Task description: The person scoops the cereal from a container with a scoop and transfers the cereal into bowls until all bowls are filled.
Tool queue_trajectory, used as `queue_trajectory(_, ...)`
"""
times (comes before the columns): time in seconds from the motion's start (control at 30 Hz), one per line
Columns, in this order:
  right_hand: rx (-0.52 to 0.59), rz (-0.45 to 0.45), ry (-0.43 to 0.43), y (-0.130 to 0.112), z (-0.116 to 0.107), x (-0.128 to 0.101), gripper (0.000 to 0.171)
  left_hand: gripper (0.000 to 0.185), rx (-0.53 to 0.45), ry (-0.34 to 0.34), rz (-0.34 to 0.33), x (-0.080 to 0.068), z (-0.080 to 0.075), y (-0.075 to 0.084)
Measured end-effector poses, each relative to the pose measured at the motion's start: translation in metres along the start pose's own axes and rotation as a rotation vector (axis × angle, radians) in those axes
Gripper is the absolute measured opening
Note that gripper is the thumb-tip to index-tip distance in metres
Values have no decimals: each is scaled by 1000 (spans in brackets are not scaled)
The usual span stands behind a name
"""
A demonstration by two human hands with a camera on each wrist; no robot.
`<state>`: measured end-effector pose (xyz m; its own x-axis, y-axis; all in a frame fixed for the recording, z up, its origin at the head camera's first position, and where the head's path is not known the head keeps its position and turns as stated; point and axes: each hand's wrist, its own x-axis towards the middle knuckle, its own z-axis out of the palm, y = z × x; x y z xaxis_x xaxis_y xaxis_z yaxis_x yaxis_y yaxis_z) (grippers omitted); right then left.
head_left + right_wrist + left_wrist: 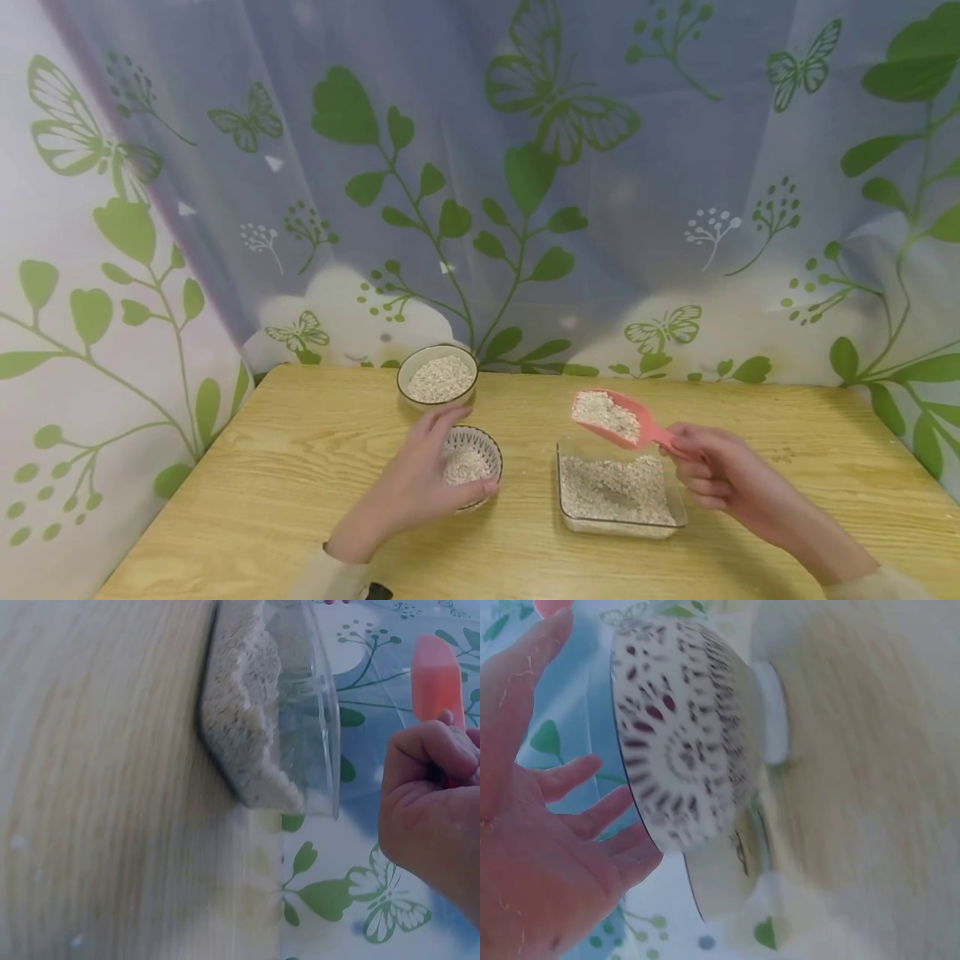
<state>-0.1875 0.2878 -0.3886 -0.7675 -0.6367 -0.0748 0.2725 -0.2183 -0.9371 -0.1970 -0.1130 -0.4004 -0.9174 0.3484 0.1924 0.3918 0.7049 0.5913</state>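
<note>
My right hand [712, 467] grips the handle of a pink scoop [643, 421] heaped with oat flakes. The scoop hangs above a clear glass container [622, 527], which holds more flakes with a hollow in them. My left hand [420, 475] is at a patterned bowl [487, 446] with flakes inside. In the left wrist view, the fingers [570, 778] are spread out beside the rim of the patterned bowl [682, 742]; whether they touch it I cannot tell. The right wrist view shows the fist round the scoop [436, 679], clear of the container.
Behind the patterned bowl stands a larger, dark-rimmed bowl [405, 392] of flakes, near the far edge of the wooden table [292, 467]. A curtain [420, 208] with green leaves and butterflies hangs right behind the table. A few stray flakes lie on the tabletop.
</note>
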Motion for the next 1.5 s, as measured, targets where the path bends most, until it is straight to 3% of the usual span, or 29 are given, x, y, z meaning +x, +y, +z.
queue_trajectory(0.27,-118,7,98,-5,17,14,22,105,-3,-7,-65,-7,-2,-17)
queue_trajectory(0.57,-213,56,222,-3,39,33,17,121,-61,-78,-130,-10,0,-28)
queue_trajectory(1.0,-353,89,336,-2,73,63,14,129,-108,-170,-160,-6,5,-41)
queue_trajectory(1.17,-413,83,332,4,85,74,22,132,-133,-180,-152,-6,4,-42)
queue_trajectory(1.3,-513,58,341,10,94,82,25,133,-146,-178,-132,-5,4,-43)
queue_trajectory(1.5,-808,-13,386,20,111,94,20,132,-156,-173,-118,-4,5,-46)
